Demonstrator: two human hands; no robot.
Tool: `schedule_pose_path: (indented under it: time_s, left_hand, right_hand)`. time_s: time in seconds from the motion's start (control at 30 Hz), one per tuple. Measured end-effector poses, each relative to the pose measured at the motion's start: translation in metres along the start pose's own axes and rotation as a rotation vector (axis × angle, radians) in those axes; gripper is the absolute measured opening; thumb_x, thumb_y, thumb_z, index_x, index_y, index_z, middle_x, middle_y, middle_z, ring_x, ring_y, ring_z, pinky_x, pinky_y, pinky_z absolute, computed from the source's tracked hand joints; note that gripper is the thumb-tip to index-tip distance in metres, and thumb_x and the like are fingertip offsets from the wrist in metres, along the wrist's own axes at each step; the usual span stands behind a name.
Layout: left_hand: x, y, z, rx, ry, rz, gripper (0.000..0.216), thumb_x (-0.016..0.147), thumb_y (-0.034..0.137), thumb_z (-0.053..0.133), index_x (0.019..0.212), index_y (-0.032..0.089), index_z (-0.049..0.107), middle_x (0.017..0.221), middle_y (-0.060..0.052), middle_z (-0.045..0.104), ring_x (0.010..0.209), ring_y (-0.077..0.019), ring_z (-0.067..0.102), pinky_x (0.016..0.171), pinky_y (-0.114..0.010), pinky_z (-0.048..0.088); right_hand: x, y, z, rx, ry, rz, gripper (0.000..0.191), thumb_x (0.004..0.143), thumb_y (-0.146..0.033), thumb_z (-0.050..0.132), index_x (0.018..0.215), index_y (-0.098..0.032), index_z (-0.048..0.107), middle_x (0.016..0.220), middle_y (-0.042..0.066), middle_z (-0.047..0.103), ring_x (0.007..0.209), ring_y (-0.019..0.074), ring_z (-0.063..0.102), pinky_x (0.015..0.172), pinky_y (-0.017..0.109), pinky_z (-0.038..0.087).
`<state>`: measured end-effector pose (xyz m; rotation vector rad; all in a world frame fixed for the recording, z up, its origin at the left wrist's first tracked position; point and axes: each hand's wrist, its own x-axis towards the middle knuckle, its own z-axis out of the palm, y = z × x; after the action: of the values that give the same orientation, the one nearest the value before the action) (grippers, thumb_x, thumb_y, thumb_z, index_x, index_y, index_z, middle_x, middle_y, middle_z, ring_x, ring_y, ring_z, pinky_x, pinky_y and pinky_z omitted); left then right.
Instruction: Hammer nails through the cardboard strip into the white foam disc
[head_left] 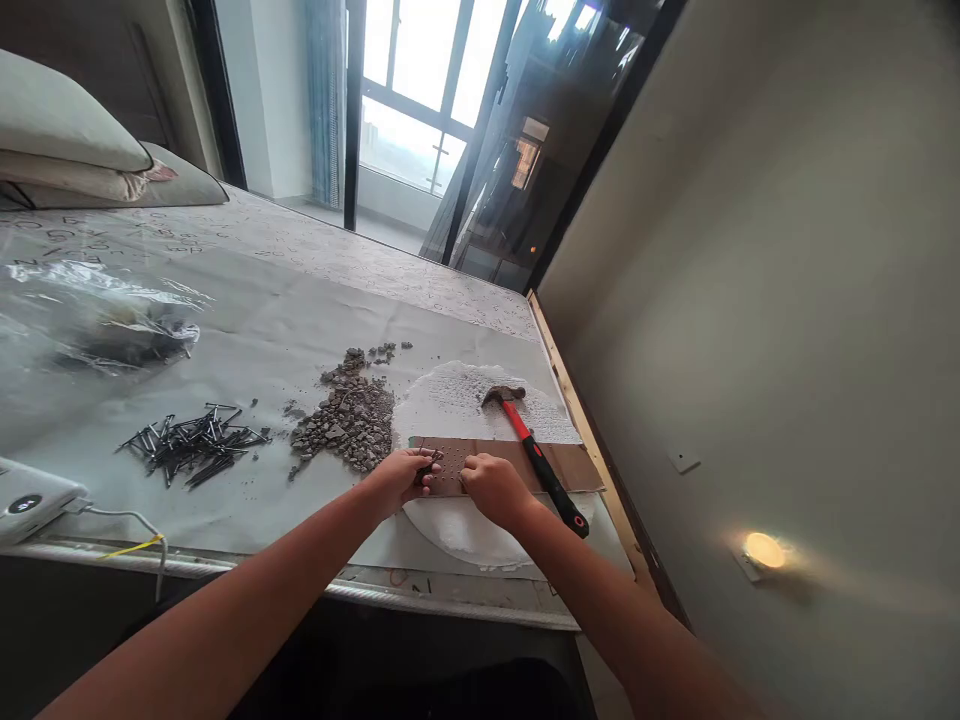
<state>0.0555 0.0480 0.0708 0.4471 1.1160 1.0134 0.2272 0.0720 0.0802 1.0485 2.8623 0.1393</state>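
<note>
A brown board (pixel 559 458) with rows of small dots lies on a round white foam pad (pixel 457 400) near the front edge of a covered bed. My left hand (pixel 401 478) is closed around a few dark nails at the board's left end. My right hand (pixel 491 485) rests on the board just to the right, its fingers pinched together; what they hold is too small to see. A red-handled hammer (pixel 536 450) lies across the board, its head on the foam, right of both hands.
A heap of grey rubble (pixel 346 418) sits left of the foam. Further left lies a pile of dark nails (pixel 191 440). A clear plastic bag (pixel 112 325), a white power bank (pixel 34 500) and pillows (pixel 75 140) occupy the left. A wall runs along the right.
</note>
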Motion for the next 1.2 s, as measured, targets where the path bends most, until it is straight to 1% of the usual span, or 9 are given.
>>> schedule_pose_path:
  time_s: [0.13,0.27,0.43,0.6,0.73,0.9,1.0,1.1,1.2]
  left_hand:
    - [-0.002,-0.001,0.001,-0.004,-0.019,-0.001,0.008,0.082,0.007,0.043,0.08,0.013,0.048,0.06,0.0,0.054,0.04,-0.0047,0.043,0.041,-0.017,0.036]
    - [-0.001,-0.002,0.0,0.004,-0.021,0.002,0.007,0.08,0.006,0.046,0.08,0.013,0.048,0.058,0.0,0.054,0.04,-0.0045,0.042,0.042,-0.018,0.037]
    - [0.003,-0.004,-0.001,0.004,-0.008,0.014,0.008,0.078,0.006,0.048,0.082,0.012,0.048,0.058,0.001,0.054,0.04,-0.0044,0.042,0.044,-0.018,0.037]
    - [0.004,-0.005,-0.003,0.006,-0.026,0.016,0.009,0.077,0.008,0.052,0.084,0.012,0.049,0.058,0.001,0.054,0.041,-0.0049,0.042,0.045,-0.019,0.038]
    - [0.005,-0.005,-0.003,0.01,-0.011,0.003,0.01,0.075,0.01,0.057,0.082,0.012,0.05,0.058,0.001,0.054,0.041,-0.005,0.042,0.044,-0.02,0.038]
    - [0.005,-0.007,-0.004,-0.008,-0.036,0.014,0.01,0.075,0.01,0.058,0.081,0.011,0.051,0.057,0.0,0.054,0.042,-0.0051,0.043,0.045,-0.02,0.041]
    - [0.006,-0.008,-0.005,-0.012,-0.024,0.015,0.011,0.075,0.01,0.059,0.081,0.012,0.05,0.057,0.0,0.055,0.042,-0.0054,0.044,0.046,-0.02,0.043]
    - [0.005,-0.007,-0.004,-0.013,-0.001,0.012,0.008,0.078,0.007,0.053,0.082,0.013,0.048,0.055,0.001,0.055,0.041,-0.0061,0.046,0.049,-0.023,0.047]
    - [0.004,-0.006,-0.003,-0.005,-0.02,0.011,0.007,0.079,0.006,0.05,0.083,0.012,0.049,0.056,0.0,0.056,0.044,-0.0076,0.05,0.054,-0.026,0.052]
  right_hand:
    - [0.001,-0.006,-0.001,-0.069,-0.043,-0.06,0.022,0.081,-0.006,0.045,0.085,-0.011,0.065,0.088,0.013,0.063,0.081,0.0199,0.058,0.065,0.027,0.041]
    - [-0.001,-0.008,-0.005,-0.116,-0.085,-0.109,0.024,0.081,-0.003,0.042,0.087,-0.01,0.064,0.089,0.014,0.062,0.08,0.0212,0.059,0.063,0.028,0.041]
    - [0.001,-0.007,-0.009,-0.142,-0.126,-0.113,0.025,0.08,-0.004,0.042,0.092,-0.01,0.063,0.092,0.015,0.062,0.079,0.02,0.061,0.062,0.027,0.042]
    - [0.004,-0.002,-0.013,-0.111,-0.122,-0.053,0.023,0.082,-0.008,0.042,0.09,-0.012,0.064,0.09,0.013,0.063,0.074,0.0183,0.062,0.061,0.026,0.042]
    - [0.006,0.0,-0.016,-0.068,-0.091,0.011,0.023,0.086,-0.018,0.042,0.089,-0.014,0.064,0.091,0.011,0.065,0.079,0.0183,0.063,0.064,0.025,0.042]
    - [0.007,-0.001,-0.014,-0.024,-0.074,0.058,0.02,0.085,-0.027,0.047,0.084,-0.016,0.065,0.09,0.008,0.067,0.083,0.0186,0.062,0.067,0.026,0.042]
    - [0.008,-0.003,-0.014,-0.008,-0.063,0.083,0.018,0.084,-0.025,0.048,0.084,-0.016,0.064,0.09,0.008,0.066,0.082,0.0181,0.062,0.066,0.026,0.041]
    - [0.007,-0.005,-0.014,0.003,-0.027,0.129,0.016,0.083,-0.022,0.047,0.086,-0.016,0.062,0.092,0.008,0.065,0.078,0.0173,0.062,0.064,0.025,0.039]
    - [0.005,-0.005,-0.015,0.02,0.019,0.177,0.012,0.082,-0.023,0.049,0.084,-0.017,0.059,0.091,0.006,0.064,0.077,0.0166,0.06,0.06,0.025,0.037]
